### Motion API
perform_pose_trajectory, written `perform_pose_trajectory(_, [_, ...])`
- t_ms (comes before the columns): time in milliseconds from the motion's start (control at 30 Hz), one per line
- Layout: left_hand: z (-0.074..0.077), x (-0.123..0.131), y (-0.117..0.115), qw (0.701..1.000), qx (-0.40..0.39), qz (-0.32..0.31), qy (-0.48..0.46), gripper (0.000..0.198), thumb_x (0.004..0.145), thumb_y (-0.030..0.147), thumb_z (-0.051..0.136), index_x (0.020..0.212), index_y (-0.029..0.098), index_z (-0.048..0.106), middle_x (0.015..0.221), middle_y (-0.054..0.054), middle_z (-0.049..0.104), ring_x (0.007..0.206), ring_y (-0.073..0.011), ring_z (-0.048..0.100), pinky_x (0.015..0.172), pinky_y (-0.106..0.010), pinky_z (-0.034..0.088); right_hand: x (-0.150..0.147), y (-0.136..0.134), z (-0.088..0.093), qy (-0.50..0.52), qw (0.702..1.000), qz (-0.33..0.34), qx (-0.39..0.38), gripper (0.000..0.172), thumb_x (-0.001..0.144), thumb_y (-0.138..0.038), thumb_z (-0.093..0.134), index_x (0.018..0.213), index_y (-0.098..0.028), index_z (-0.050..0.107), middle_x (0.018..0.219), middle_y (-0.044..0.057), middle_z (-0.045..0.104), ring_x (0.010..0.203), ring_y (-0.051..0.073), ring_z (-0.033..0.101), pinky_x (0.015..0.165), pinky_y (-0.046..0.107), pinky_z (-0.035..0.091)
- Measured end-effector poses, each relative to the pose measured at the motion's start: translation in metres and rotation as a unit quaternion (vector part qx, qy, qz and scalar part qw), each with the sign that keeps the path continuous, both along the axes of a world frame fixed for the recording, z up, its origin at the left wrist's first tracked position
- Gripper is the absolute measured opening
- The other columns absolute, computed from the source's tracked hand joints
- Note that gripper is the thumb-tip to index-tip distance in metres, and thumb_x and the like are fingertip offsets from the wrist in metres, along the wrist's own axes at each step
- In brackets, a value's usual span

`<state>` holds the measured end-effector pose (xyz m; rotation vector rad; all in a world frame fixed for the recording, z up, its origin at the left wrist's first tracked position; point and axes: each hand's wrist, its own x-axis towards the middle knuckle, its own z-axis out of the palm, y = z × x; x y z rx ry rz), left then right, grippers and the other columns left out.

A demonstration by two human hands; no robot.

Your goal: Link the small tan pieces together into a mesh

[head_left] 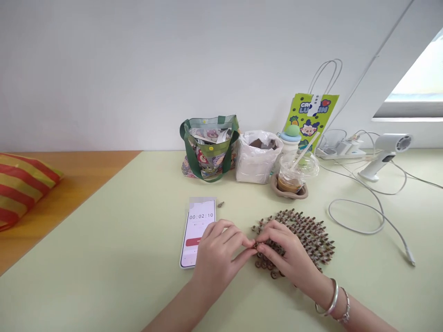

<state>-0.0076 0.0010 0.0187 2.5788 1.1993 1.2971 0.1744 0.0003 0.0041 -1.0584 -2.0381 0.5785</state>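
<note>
A round mat of small brown linked beads or rings (308, 233) lies on the pale green table (114, 258). My right hand (285, 253) rests on its left part, fingers curled and pinching at the mat's left edge. My left hand (221, 251) meets it there, fingertips pinched on the same small piece. What exactly sits between the fingertips is too small to name. My left hand partly covers a phone (197, 230) lying flat, whose screen shows a timer at 00:02:10. One loose bead (220, 204) lies by the phone's top right corner.
Along the wall stand a green cartoon tote bag (209, 147), a white plastic bag (256, 157), an iced drink cup on a holder (294, 175), a green paper bag (309, 115), a power strip (341, 148) and a white handheld fan (384, 154). White cables (367, 221) loop at right. A striped cushion (20, 184) is far left.
</note>
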Motion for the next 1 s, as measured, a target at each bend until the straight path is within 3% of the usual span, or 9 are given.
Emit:
perform_pose_trajectory(200, [0.001, 0.001, -0.003, 1.000, 0.002, -0.003, 0.011, 0.014, 0.074, 0.025, 0.069, 0.068, 0.021, 0.057, 0.068, 0.006, 0.064, 0.073, -0.0138, 0.053, 0.067, -0.028, 0.036, 0.004, -0.001, 0.002, -0.044, 0.998, 0.008, 0.034, 0.013, 0.086, -0.026, 0.050, 0.080, -0.021, 0.060, 0.072, 0.004, 0.059, 0.072, 0.017, 0.054, 0.065, 0.032, 0.045])
perform_pose_trajectory(433, [0.007, 0.002, -0.007, 1.000, 0.016, -0.010, 0.007, 0.013, 0.078, 0.027, 0.066, 0.069, 0.021, 0.057, 0.067, 0.007, 0.064, 0.075, -0.0139, 0.053, 0.069, -0.029, 0.036, 0.006, -0.006, 0.008, -0.020, 0.999, 0.024, -0.033, 0.015, 0.087, -0.028, 0.049, 0.076, -0.021, 0.057, 0.072, 0.003, 0.058, 0.072, 0.017, 0.053, 0.065, 0.031, 0.046])
perform_pose_trajectory(633, [0.011, 0.004, -0.009, 0.997, 0.058, -0.015, 0.047, 0.017, 0.082, 0.025, 0.059, 0.066, 0.021, 0.057, 0.065, 0.005, 0.061, 0.073, -0.0140, 0.054, 0.068, -0.029, 0.036, 0.010, -0.011, 0.010, -0.039, 0.998, 0.031, -0.044, 0.020, 0.089, -0.029, 0.044, 0.074, -0.022, 0.055, 0.071, 0.003, 0.058, 0.073, 0.018, 0.054, 0.065, 0.033, 0.045])
perform_pose_trajectory(1000, [0.014, 0.010, -0.009, 0.997, 0.061, -0.033, 0.046, 0.016, 0.082, 0.028, 0.061, 0.067, 0.021, 0.059, 0.064, 0.004, 0.062, 0.075, -0.0151, 0.054, 0.069, -0.028, 0.037, 0.009, -0.015, 0.011, -0.015, 0.998, 0.019, -0.050, 0.026, 0.090, -0.028, 0.042, 0.067, -0.020, 0.051, 0.069, 0.002, 0.055, 0.069, 0.016, 0.051, 0.065, 0.030, 0.043])
